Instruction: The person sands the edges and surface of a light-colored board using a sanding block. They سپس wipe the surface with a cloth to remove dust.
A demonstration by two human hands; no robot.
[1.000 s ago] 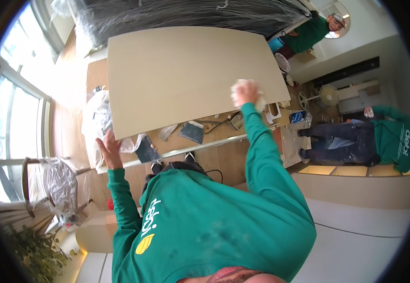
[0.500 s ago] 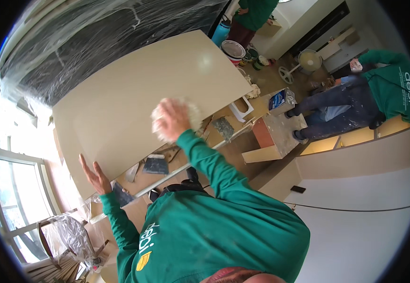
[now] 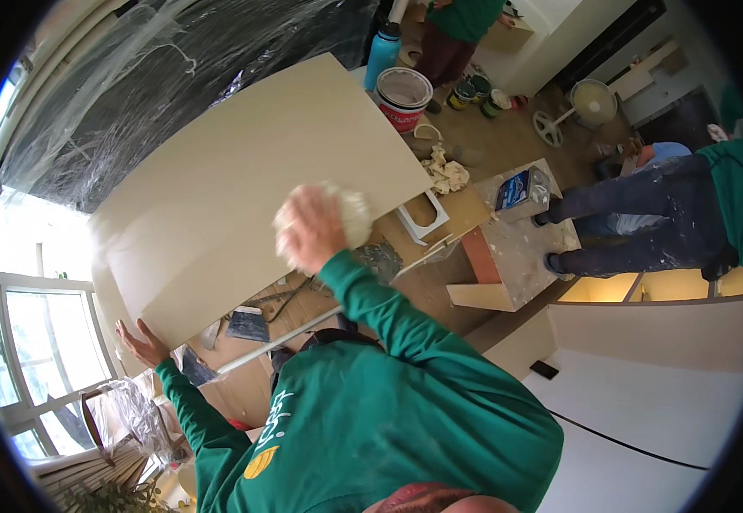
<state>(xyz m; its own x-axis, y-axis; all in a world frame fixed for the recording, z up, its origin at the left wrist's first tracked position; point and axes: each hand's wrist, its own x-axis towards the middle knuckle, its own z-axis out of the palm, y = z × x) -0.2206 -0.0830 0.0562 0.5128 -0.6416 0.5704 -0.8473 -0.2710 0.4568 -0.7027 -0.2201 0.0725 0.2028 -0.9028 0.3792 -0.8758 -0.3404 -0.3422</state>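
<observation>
Props left hand point(image 3: 140, 342) open against the lower left edge of the panel point(image 3: 243, 171), fingers spread, palm flat, gripping nothing. Closes right hand point(image 3: 307, 229) round a pale cloth point(image 3: 352, 212) and presses it to the panel's face, low and right of the middle; blurs too much to show how tightly the fingers curl. Has shifted that hand in the last second: starts at the panel's lower right corner, crosses toward the middle half a second ago, sits now a little back to the right. Reads as a rubbing stroke running to and fro over the face, not a lift or a carry. Keeps the left palm at the same edge throughout, so steadies while the other hand works. Shows the panel itself more tilted than before, though seems mostly a swing of the head, not of the panel. Holds the panel raised and slanted above the floor, touching both hands. Finds beneath it a long pale rod point(image 3: 303, 329) and a dark scraper point(image 3: 247, 325) on the floorboards. Passes, further off, a blue can point(image 3: 521, 188) on a dusty block point(image 3: 516, 248), a co-worker's legs point(image 3: 636, 218) just beside. Ends at a white bucket point(image 3: 404, 94), a blue bottle point(image 3: 381, 51) and black plastic sheeting point(image 3: 175, 85) behind the panel.
</observation>
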